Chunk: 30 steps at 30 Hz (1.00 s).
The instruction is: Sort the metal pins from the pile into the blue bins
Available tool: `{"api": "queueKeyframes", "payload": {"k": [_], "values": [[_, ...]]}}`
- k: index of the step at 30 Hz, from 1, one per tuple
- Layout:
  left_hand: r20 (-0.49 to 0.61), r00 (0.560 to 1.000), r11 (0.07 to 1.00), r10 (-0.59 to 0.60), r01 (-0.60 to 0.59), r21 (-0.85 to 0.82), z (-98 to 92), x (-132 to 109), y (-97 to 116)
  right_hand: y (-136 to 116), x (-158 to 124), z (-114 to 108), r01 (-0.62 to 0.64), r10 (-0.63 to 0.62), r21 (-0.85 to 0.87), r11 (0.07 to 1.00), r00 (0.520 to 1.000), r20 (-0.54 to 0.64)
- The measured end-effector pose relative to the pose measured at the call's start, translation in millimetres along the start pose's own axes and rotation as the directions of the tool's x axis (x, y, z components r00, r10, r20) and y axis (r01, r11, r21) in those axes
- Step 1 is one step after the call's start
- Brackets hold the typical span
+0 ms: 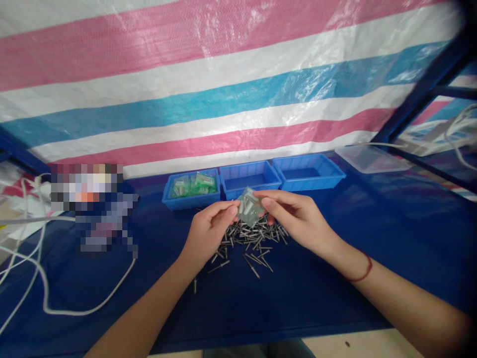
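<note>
A small clear plastic bag (250, 207) with pale pieces inside is stretched between my two hands, above a heap of rivets. My left hand (210, 226) pinches its left edge between thumb and fingers. On the other side, my right hand (298, 216) grips the bag's right edge. Beneath lie many loose metal pop rivets (257, 243), piled on the blue table, with a few scattered toward me. What exactly is in the bag is too blurred to make out.
Three blue bins stand in a row behind the heap: the left bin (192, 201) holds small green-and-clear packets, beside the middle bin (249, 189) and right bin (309, 184). A clear plastic lid (372, 159) lies back right. White cables (46, 278) run along the left.
</note>
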<state>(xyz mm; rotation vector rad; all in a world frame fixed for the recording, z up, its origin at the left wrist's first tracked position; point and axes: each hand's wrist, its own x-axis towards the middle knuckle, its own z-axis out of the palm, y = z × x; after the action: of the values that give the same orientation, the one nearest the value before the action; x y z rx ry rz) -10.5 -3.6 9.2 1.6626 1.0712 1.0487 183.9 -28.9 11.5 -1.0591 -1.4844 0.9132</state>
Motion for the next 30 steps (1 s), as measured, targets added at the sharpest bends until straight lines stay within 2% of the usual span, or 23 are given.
{"api": "queueKeyframes", "payload": {"k": [7, 14, 17, 20, 23, 25, 26, 27, 30], "values": [[-0.069, 0.998, 1.0, -0.003, 0.002, -0.013, 0.9, 3, -4, 11, 5, 0, -0.049, 0.055, 0.092, 0.995, 0.996, -0.067], [-0.015, 1.0, 0.993, 0.009, -0.008, 0.114, -0.9, 2, -6, 10, 3, 0, -0.019, 0.023, 0.058, 0.998, 0.997, -0.076], [-0.063, 0.997, 0.979, 0.055, -0.041, 0.199, -6.8, 5, -5, 8, 2, 0, -0.028, 0.033, 0.082, 0.996, 0.998, -0.059], [-0.262, 0.956, 0.961, 0.13, -0.056, 0.272, -26.3, 15, -6, 4, 3, -3, -0.007, 0.013, 0.103, 0.995, 0.998, -0.065], [-0.506, 0.847, 0.979, 0.162, -0.072, 0.192, -58.0, 31, -13, 2, 3, -6, 0.009, 0.0, 0.092, 0.996, 0.995, -0.101], [-0.586, 0.791, 0.976, 0.175, -0.063, 0.207, -79.1, 41, -21, 2, 4, -7, 0.01, 0.0, 0.085, 0.996, 0.994, -0.108], [-0.599, 0.781, 0.971, 0.179, -0.04, 0.237, -87.7, 44, -25, 3, 4, -7, 0.008, 0.0, 0.08, 0.997, 0.995, -0.105], [-0.591, 0.789, 0.961, 0.166, 0.006, 0.278, -94.4, 46, -29, 4, 4, -7, 0.007, 0.0, 0.071, 0.997, 0.995, -0.098], [-0.5, 0.855, 0.849, 0.139, 0.157, 0.505, -101.9, 47, -34, 8, 3, -7, -0.002, 0.002, 0.014, 1.0, 0.998, -0.06]]}}
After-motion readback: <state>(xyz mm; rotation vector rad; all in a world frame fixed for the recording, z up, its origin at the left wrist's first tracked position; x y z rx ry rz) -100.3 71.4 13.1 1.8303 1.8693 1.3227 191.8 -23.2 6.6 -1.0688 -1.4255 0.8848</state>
